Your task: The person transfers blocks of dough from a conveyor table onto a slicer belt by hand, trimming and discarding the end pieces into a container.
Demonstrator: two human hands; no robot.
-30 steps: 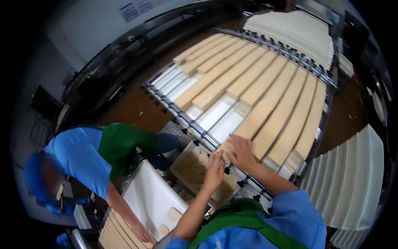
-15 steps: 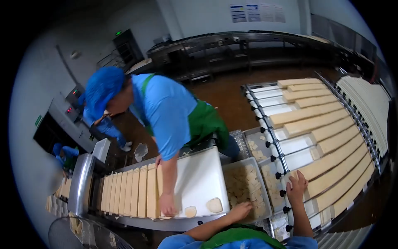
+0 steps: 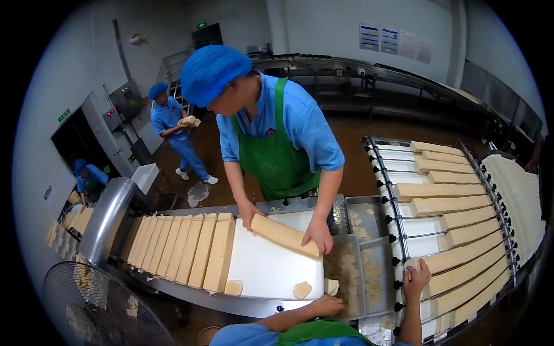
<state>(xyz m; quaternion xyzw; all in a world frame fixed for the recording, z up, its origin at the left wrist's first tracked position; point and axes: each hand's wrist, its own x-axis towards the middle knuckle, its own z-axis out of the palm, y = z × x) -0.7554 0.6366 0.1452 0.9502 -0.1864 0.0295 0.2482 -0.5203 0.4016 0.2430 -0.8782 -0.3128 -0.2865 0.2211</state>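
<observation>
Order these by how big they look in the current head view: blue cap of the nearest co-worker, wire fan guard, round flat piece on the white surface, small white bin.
1. Wire fan guard
2. Blue cap
3. Small white bin
4. Round flat piece

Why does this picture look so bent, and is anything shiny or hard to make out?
Head view: the wide lens seems to bow the long pale slabs at right, with black corners; head view: glare streaks the curved metal cover; head view: print on the wall notices is too small to read.
</observation>
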